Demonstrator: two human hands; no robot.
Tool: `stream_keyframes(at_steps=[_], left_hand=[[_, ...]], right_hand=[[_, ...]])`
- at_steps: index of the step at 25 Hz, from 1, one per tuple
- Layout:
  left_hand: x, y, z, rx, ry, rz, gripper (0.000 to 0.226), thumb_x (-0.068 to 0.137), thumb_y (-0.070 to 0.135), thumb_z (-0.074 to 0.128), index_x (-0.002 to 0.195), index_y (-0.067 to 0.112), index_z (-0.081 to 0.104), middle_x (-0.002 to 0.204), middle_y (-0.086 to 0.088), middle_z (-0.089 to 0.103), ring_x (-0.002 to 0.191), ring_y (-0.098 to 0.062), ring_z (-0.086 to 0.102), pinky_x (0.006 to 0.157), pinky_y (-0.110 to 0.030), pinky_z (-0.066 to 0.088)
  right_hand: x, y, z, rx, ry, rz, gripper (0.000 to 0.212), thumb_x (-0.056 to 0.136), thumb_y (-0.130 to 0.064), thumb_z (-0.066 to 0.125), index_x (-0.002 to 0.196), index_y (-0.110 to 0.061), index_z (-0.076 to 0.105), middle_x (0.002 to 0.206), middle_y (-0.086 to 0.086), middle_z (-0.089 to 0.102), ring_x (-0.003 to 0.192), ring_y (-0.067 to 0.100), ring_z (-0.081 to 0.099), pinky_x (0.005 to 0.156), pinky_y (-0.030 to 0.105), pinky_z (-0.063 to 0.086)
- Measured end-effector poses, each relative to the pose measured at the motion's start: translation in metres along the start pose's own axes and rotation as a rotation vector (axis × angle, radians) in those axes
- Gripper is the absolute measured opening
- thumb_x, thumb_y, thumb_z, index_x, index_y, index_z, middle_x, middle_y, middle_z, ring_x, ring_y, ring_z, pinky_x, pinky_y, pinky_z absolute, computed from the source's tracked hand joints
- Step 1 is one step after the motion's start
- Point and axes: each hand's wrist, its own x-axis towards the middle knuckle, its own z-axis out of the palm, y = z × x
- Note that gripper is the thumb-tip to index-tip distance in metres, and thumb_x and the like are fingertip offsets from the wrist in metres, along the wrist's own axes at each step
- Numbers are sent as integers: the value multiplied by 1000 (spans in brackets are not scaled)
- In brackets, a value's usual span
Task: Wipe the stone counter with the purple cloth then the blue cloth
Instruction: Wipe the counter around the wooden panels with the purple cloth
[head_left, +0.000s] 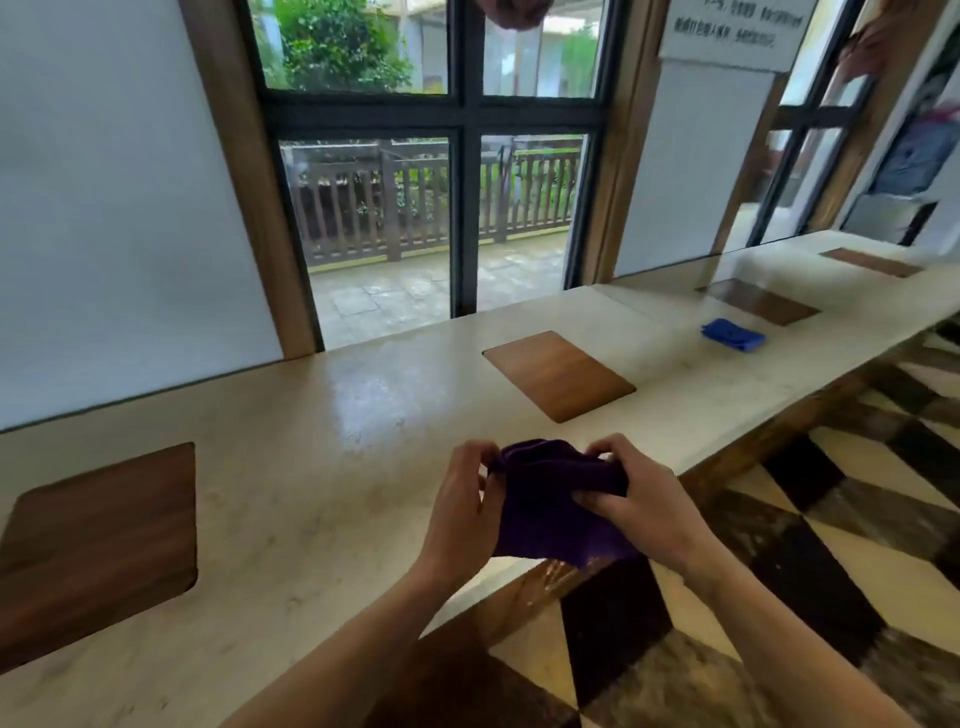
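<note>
Both my hands pinch the purple cloth (550, 509) over the table (322, 467) edge: left fingers (467, 467) on its left side, right fingers (608, 499) on its right. Blue cloth (732, 334) lies well beyond my right fingers.

purple cloth (556, 509) between both hands (550, 499)

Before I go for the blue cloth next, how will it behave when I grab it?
Probably floppy: the blue cloth lies in a soft, folded heap on the stone counter, so it may unfold as it lifts. Likely light and not apt to roll; the purple cloth bunches similarly.
</note>
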Motion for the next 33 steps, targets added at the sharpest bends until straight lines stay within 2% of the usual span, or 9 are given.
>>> stream_keyframes(at_steps=[3, 6, 10, 12, 14, 19, 22, 26, 33], left_hand=[[22, 35, 60, -69, -80, 9, 16, 104, 12, 41, 110, 26, 47, 109, 7, 59, 93, -13, 62, 74, -33, 59], [45, 66, 124, -138, -146, 52, 19, 104, 13, 42, 110, 31, 47, 112, 6, 60, 93, -15, 63, 72, -33, 60], [71, 101, 211, -197, -262, 58, 35, 103, 13, 45, 102, 48, 44, 110, 10, 58, 90, -16, 63, 67, -33, 59], [82, 112, 250, -235, -319, 29, 36, 101, 11, 45, 101, 47, 45, 109, 6, 60, 88, -18, 65, 65, -37, 61], [94, 119, 280, -250, -352, 18, 35, 101, 10, 45, 101, 46, 45, 109, 1, 61, 88, -19, 66, 64, -38, 61], [141, 109, 338, -236, -382, -11, 34, 101, 13, 44, 101, 47, 45, 108, 4, 62, 92, -19, 65, 68, -39, 61], [180, 97, 374, -256, -414, -34, 32, 101, 12, 44, 101, 44, 46, 108, 6, 62, 92, -18, 65, 65, -30, 58], [242, 84, 422, -299, -481, -59, 34, 102, 14, 44, 98, 48, 47, 109, 4, 64, 91, -19, 65, 63, -26, 55], [330, 82, 514, -362, -574, -49, 25, 103, 12, 42, 105, 36, 49, 109, 3, 62, 86, -16, 66, 63, -26, 57]], right_hand=[[-11, 32, -61, -40, 123, 10, 39, 88, -30, 72, 119, -35, 50, 101, -22, 60, 95, 0, 60, 77, 19, 53], [-18, 70, -121, -77, 200, 42, 38, 88, -32, 70, 119, -40, 48, 99, -29, 55, 93, -7, 55, 75, 13, 45], [-32, 129, -185, -108, 288, 98, 38, 91, -31, 67, 125, -36, 51, 106, -27, 56, 99, -4, 56, 87, 25, 51], [-36, 158, -208, -100, 317, 139, 38, 92, -31, 65, 127, -37, 51, 111, -23, 58, 103, 1, 57, 91, 33, 53], [-31, 181, -226, -112, 342, 155, 36, 92, -31, 64, 124, -39, 51, 109, -24, 57, 102, 0, 57, 91, 34, 53], [7, 230, -254, -144, 389, 160, 33, 91, -34, 65, 120, -43, 52, 108, -26, 57, 101, -2, 55, 88, 23, 46], [43, 259, -267, -125, 412, 202, 33, 91, -34, 65, 122, -40, 54, 106, -27, 58, 98, -6, 55, 81, 17, 43], [97, 291, -294, -108, 417, 255, 33, 93, -30, 63, 124, -39, 55, 109, -22, 60, 102, -1, 58, 87, 25, 50], [168, 350, -349, -119, 501, 371, 28, 94, -31, 60, 120, -41, 56, 108, -21, 61, 101, 1, 59, 91, 33, 53]])
